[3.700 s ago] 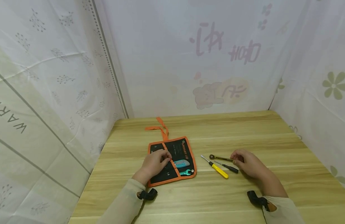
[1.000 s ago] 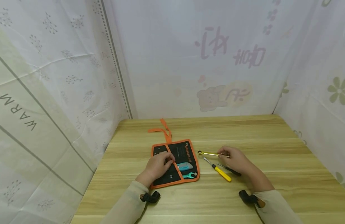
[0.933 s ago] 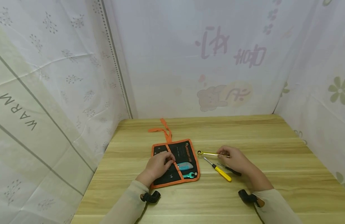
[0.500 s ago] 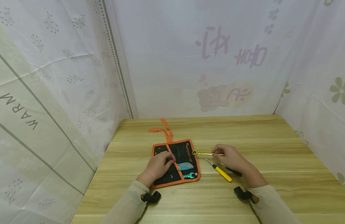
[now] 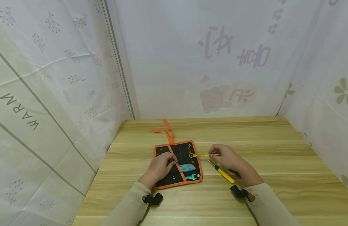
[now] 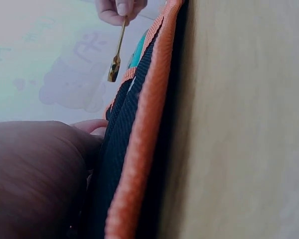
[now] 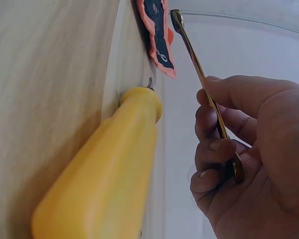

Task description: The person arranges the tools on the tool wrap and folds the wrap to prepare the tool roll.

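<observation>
A black tool pouch (image 5: 177,150) with orange trim lies unrolled on the table. My left hand (image 5: 159,166) rests over its left part, thumb and fingertips pinching the pocket edge. From the pockets stick a teal-grey utility knife (image 5: 188,168) and a green open-end wrench (image 5: 191,177). Between thumb and fingers, my right hand (image 5: 227,157) holds a gold ratchet wrench (image 5: 200,155), its ring head pointing left above the pouch. In the right wrist view, the wrench (image 7: 195,62) runs along the curled fingers, and its other end lies near the palm.
A yellow-handled screwdriver (image 5: 226,175) lies below my right hand, beside a black-handled screwdriver (image 5: 234,172) partly hidden by that hand. Orange tie straps (image 5: 169,133) spread behind the pouch. Patterned curtains (image 5: 162,62) surround the wooden table (image 5: 190,207).
My right hand has picked the gold wrench up from the table and moved it left, so its ring head is now over the pouch. My left hand stays at the pouch.
</observation>
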A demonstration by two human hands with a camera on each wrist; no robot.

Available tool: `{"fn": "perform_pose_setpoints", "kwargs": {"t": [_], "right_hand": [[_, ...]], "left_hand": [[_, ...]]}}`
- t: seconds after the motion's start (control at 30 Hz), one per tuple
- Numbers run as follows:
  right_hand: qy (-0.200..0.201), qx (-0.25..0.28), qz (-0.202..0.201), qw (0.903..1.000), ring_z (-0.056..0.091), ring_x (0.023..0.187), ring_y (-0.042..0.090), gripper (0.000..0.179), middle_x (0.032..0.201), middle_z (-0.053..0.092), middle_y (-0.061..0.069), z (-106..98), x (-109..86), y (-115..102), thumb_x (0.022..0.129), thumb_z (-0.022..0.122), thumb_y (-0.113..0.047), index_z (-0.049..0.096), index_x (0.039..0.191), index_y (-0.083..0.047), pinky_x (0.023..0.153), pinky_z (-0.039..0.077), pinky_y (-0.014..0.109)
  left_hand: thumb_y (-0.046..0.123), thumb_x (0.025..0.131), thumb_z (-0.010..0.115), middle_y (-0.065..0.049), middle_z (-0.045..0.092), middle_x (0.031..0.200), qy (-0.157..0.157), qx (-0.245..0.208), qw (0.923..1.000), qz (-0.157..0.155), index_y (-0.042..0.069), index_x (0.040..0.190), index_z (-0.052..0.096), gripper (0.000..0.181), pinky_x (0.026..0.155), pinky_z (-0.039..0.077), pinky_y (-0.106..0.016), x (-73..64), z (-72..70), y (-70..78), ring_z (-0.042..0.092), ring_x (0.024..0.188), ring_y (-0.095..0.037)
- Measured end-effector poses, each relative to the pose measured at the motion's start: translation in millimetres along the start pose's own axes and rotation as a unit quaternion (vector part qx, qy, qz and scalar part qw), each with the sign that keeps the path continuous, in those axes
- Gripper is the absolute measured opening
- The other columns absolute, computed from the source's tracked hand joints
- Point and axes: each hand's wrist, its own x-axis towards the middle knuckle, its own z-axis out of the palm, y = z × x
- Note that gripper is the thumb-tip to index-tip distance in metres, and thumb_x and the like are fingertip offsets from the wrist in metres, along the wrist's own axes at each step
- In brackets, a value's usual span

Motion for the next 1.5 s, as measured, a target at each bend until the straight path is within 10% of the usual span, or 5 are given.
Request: {"fn": "perform_pose_setpoints", "kwargs": {"t": [1.5], "right_hand": [[-0.059,0.009,-0.025,0.9979,0.063,0.087,0.012,0.011,0.097,0.07,-0.001,31.8,27.3,-30.6,0.104,0.068,-0.01,0.072,0.103,-0.019,0.078,0.054,0.035]], "left_hand": [[0.028,0.102,0.071,0.014,0.062,0.099,0.043,0.018,0.9984,0.033,0.027,0.101,0.071,0.002,0.069,0.053,-0.028,-0.8,6.2,-0.7,0.061,0.08,-0.003]]}}
